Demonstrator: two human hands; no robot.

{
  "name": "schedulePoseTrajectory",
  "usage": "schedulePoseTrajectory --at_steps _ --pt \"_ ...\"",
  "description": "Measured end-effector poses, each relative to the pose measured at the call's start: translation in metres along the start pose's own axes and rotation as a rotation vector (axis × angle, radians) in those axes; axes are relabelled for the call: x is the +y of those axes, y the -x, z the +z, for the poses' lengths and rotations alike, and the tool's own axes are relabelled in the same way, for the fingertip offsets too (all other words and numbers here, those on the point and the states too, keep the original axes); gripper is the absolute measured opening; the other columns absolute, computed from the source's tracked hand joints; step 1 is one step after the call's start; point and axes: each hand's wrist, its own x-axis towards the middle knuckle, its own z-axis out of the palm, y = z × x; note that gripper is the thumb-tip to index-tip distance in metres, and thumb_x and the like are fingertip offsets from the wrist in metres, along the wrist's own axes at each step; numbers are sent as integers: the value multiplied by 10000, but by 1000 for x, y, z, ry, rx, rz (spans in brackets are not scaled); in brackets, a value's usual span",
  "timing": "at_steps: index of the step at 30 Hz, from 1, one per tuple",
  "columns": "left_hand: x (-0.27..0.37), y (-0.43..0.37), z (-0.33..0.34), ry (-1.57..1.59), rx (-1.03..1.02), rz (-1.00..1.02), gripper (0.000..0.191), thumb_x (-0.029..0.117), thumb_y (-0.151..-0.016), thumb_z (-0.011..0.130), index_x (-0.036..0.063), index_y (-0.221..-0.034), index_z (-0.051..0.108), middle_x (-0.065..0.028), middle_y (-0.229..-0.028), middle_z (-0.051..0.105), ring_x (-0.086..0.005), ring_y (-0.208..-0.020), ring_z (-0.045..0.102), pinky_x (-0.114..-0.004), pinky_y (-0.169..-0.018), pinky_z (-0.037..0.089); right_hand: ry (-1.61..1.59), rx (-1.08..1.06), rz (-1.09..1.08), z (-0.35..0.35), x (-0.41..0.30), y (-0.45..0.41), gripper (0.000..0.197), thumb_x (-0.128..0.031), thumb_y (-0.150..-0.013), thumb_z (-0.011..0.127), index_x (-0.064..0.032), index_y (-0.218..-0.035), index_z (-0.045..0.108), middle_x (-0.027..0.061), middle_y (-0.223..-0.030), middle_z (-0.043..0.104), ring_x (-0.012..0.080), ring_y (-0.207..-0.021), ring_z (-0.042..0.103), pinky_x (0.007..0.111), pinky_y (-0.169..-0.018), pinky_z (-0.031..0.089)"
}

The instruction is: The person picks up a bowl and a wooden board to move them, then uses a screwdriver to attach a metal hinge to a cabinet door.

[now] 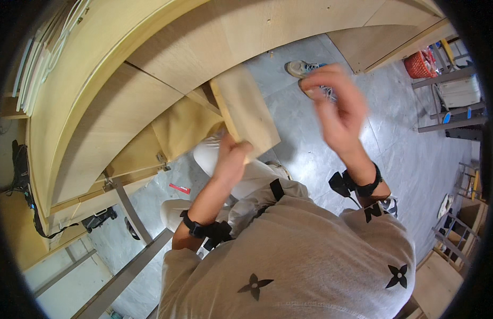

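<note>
My left hand (232, 157) is curled at the near edge of a pale wooden panel (252, 113), which juts out from the cabinet (178, 123) under a curved desktop. The fingertips are partly hidden, but the hand appears to grip that edge. Off to the right, my right hand (340, 109) is raised over the floor, blurred by motion. Its fingers are bent, and whether something small sits between them cannot be made out. Both wrists wear black strapped devices. A metal hinge (163, 159) shows on the cabinet's lower left.
The curved wooden desk (214, 44) spans the top. A shoe (300, 68) is on the grey tiled floor (394, 115) beyond my right hand. A red strip (179, 188) lies below the cabinet. Metal legs (123, 275) stand lower left; a red basket (420, 64) is far right.
</note>
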Motion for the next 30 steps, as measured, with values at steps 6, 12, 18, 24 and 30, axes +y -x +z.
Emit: schedulePoseTrajectory --at_steps 6,12,18,24,30 --pt "-53 24 34 -337 -211 142 725 -31 -705 478 -30 -1370 191 -155 -1313 333 -206 -1169 381 -290 -927 366 140 -664 915 49 29 63 488 -336 -768 635 48 -1053 543 198 -900 628 271 -818 626 354 -672 481" --pt "-58 17 66 -413 -440 148 744 174 -837 605 25 -1401 142 -152 -1349 310 -233 -1239 325 -322 -995 315 411 -858 797 36 67 66 422 -271 -714 618 35 -996 550 264 -764 583 332 -732 607 377 -656 470" --pt "-25 13 12 -295 -569 -7 515 164 -855 574 28 -1306 365 -92 -1347 387 -230 -1229 382 -322 -971 369 362 -560 924 6 98 84 334 -164 -681 637 94 -887 580 236 -772 613 307 -742 624 366 -657 476" --pt "-1 18 -64 -290 -387 89 251 120 -857 516 9 -1080 550 -78 -1084 587 -167 -1012 564 -274 -873 437 199 -510 1098 -21 102 83 231 -50 -721 612 67 -920 591 97 -776 623 168 -688 576 311 -618 463" --pt "15 30 -124 -251 -278 138 211 123 -873 480 0 -1025 560 -96 -1007 612 -176 -964 591 -276 -850 451 149 -522 1013 -43 71 66 207 -5 -728 603 55 -926 585 69 -794 610 137 -715 559 289 -624 453"
